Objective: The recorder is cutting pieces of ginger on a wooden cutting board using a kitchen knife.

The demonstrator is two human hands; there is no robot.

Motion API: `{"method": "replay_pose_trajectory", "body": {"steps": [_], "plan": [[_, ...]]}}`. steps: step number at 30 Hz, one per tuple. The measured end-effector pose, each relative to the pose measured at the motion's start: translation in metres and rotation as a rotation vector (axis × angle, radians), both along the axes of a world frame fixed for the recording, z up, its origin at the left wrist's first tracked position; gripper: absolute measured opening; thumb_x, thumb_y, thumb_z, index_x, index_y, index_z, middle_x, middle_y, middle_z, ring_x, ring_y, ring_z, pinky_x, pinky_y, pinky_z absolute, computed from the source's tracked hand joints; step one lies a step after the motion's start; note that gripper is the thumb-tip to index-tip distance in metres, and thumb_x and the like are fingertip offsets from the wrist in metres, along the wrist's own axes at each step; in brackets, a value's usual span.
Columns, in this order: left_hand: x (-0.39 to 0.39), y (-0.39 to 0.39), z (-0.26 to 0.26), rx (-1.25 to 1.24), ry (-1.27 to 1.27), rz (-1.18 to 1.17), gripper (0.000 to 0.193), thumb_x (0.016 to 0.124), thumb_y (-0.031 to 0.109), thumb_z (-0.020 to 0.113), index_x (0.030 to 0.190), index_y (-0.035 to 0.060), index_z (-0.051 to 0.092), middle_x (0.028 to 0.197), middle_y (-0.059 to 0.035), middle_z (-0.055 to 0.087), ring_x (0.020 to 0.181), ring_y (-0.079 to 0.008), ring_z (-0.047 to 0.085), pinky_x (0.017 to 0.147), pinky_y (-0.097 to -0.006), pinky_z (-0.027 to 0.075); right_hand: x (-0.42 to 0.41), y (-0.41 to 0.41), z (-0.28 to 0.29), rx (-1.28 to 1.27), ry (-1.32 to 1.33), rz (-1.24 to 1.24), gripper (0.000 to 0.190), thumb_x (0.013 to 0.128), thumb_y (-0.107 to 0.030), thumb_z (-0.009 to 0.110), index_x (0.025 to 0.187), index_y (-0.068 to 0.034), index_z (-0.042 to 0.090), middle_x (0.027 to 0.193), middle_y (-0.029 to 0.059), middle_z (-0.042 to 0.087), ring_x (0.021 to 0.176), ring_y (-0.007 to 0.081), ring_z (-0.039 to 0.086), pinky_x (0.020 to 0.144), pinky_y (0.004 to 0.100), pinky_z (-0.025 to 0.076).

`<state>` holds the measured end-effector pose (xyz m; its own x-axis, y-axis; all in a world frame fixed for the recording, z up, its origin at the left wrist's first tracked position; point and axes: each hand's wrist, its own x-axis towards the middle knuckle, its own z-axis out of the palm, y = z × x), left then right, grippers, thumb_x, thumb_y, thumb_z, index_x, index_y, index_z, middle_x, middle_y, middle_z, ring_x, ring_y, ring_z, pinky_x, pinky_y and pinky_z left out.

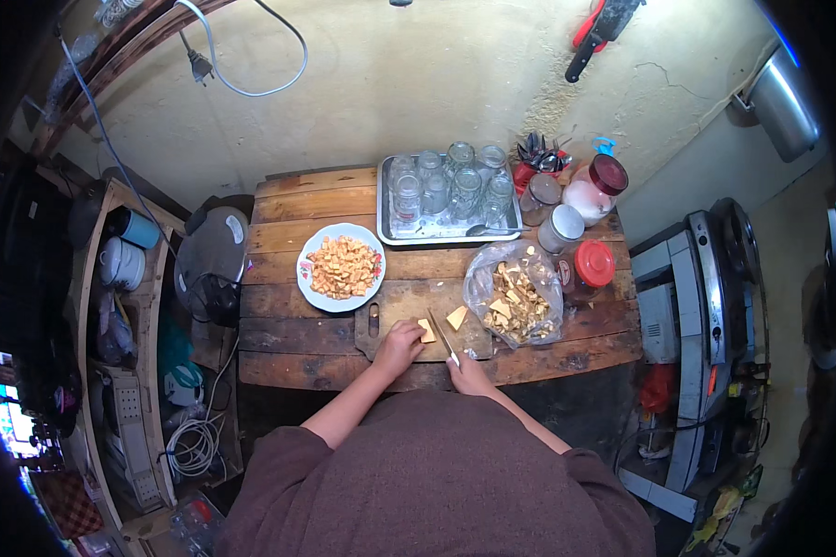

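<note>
On a wooden cutting board (390, 310), my left hand (400, 346) steadies a pale yellow-orange vegetable piece (427, 331) under its fingertips. My right hand (469, 373) grips the handle of a kitchen knife (443, 334), whose blade stands close to the right side of that piece. Another cut chunk (457, 318) lies on the board to the right of the blade. To the left, a white plate with a floral rim (310, 252) carries a heap of small diced pieces (345, 268). A clear plastic bag (475, 278) with peelings and a few larger bits lies at the board's right.
Behind the board, a metal tray (425, 237) bears several upturned glass mugs (467, 191) and a spoon. Jars, including a red-lidded one (592, 268), and a red cutlery holder (526, 174) line the table's right. A wooden shelf (157, 292) stands left; a gas stove (703, 278) right.
</note>
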<state>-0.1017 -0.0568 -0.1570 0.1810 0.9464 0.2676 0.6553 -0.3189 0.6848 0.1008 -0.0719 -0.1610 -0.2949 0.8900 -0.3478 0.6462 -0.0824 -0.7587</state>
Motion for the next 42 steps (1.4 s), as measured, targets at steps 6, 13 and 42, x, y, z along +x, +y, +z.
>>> {"method": "replay_pose_trajectory", "body": {"steps": [6,13,42], "plan": [[0.007,-0.003,-0.011,-0.007,-0.006,0.039,0.019,0.07,0.008,0.069,0.087,-0.0013,0.067,0.088,-0.0132,0.065,0.086,-0.0281,0.06,0.079,-0.0361,0.049,-0.012,-0.002,0.013,-0.06,-0.036,0.025,0.035,0.091,-0.027,0.047,0.095,0.007,0.05,0.086,0.0329,0.057,0.088,0.047,0.057,0.074,0.0491,0.043],[0.008,-0.003,-0.011,0.014,0.033,0.037,0.017,0.07,0.008,0.068,0.085,0.0008,0.068,0.086,-0.01,0.064,0.084,-0.0251,0.059,0.077,-0.0342,0.049,-0.012,-0.008,0.008,-0.01,-0.076,0.041,0.033,0.091,-0.026,0.048,0.095,0.007,0.048,0.079,0.0327,0.058,0.081,0.0482,0.057,0.07,0.0515,0.044],[0.011,-0.009,-0.018,0.137,-0.047,0.119,0.013,0.071,0.008,0.069,0.082,0.0011,0.068,0.088,-0.0099,0.066,0.08,-0.0227,0.061,0.071,-0.0329,0.051,-0.027,-0.008,0.01,-0.011,-0.235,0.011,0.029,0.091,-0.023,0.047,0.093,0.005,0.051,0.077,0.0307,0.06,0.077,0.0461,0.06,0.07,0.0527,0.047]]}}
